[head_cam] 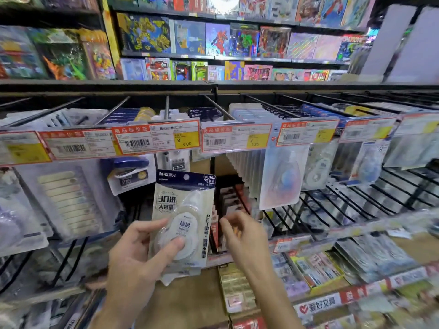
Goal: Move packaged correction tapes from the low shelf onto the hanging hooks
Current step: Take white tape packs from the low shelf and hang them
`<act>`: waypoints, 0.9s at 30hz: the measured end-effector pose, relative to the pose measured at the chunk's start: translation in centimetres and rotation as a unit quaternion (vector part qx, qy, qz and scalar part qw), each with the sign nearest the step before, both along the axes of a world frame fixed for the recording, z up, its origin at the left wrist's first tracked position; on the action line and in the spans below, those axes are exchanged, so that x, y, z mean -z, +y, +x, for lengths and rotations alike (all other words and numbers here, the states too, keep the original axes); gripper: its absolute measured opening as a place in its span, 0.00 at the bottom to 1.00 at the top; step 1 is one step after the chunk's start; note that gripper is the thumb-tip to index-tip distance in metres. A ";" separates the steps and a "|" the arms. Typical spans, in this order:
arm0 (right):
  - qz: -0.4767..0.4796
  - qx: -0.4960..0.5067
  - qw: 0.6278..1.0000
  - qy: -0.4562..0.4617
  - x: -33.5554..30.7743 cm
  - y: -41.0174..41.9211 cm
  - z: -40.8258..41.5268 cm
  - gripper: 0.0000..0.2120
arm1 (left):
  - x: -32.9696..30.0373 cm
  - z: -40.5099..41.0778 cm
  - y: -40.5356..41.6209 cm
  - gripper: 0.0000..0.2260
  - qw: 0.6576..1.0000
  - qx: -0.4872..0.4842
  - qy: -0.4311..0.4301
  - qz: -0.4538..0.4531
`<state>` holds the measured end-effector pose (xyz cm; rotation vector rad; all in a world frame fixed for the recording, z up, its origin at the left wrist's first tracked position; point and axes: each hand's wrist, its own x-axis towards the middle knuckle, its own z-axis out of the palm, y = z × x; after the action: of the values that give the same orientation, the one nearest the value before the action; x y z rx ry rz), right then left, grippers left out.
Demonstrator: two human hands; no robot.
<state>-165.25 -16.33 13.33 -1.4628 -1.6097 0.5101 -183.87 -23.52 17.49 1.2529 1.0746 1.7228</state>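
My left hand (137, 255) grips a small stack of packaged correction tapes (184, 210), thumb pressed on the clear blister of the front pack. The packs are beige with a dark blue top band and a hang hole, held upright below the row of hanging hooks (167, 108). My right hand (242, 233) hovers just right of the packs, fingers loosely curled and holding nothing. The hook straight above the packs carries a few dark blue packs behind its price tag (156, 136).
Neighbouring hooks hold other stationery packs, with a dense white row (247, 162) to the right. Price tags hang along the hook fronts. A low shelf (316, 271) at the lower right holds boxed goods. Toy boxes fill the shelves behind.
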 end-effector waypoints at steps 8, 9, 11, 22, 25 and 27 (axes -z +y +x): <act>0.045 0.132 0.940 -0.311 3.5 -1.9 5.5 0.27 | -2.4 3.7 1.8 0.15 0.998 0.044 0.004 0.047; 0.036 0.141 0.936 -0.322 3.9 -2.0 5.8 0.28 | -2.6 4.1 1.9 0.15 0.997 0.048 0.004 0.052; 0.032 0.149 0.928 -0.339 4.3 -2.1 6.2 0.28 | -2.9 4.6 2.2 0.15 0.997 0.050 0.008 0.062; 0.074 0.166 0.935 -0.306 5.4 -1.9 5.6 0.23 | -4.0 5.1 4.5 0.15 0.996 0.000 0.010 0.089; 0.097 0.178 0.935 -0.290 5.8 -1.7 5.5 0.22 | -4.1 5.5 5.0 0.15 0.995 -0.031 0.021 0.095; 0.105 0.184 0.935 -0.284 6.0 -1.6 5.3 0.22 | -3.9 5.8 4.9 0.15 0.995 -0.040 0.009 0.091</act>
<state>-159.94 -17.90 7.31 -1.7863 -1.6873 -0.3249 -178.02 -18.61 21.41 1.3545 1.0075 1.9106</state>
